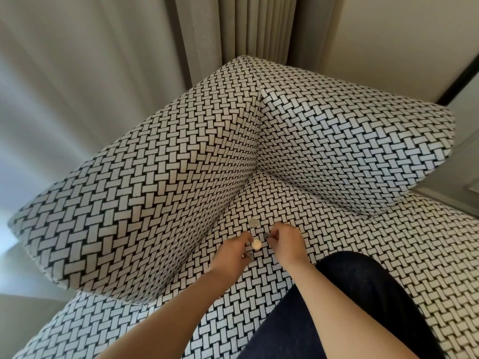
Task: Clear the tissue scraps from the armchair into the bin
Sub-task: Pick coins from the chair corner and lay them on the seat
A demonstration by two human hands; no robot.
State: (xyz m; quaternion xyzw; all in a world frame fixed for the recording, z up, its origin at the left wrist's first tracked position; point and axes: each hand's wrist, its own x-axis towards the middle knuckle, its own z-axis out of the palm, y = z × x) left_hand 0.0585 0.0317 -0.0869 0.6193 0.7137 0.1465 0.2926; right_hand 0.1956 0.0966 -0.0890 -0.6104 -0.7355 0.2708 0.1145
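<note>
Woven-pattern armchair (181, 177) against curtain (202, 35); left hand (234, 251) grip pinching coin (256, 245); right hand (286, 238) grip unclear

Black-and-white basketweave armchair (160, 203), grey curtain (197, 29)

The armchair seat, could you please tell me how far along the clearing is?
Nothing looks finished: no bin is in view. In hand, both hands work at the armchair seat; the left hand pinches a small round piece, the right hand pinches beside it. Left: another pale round piece lies just beyond.
</note>
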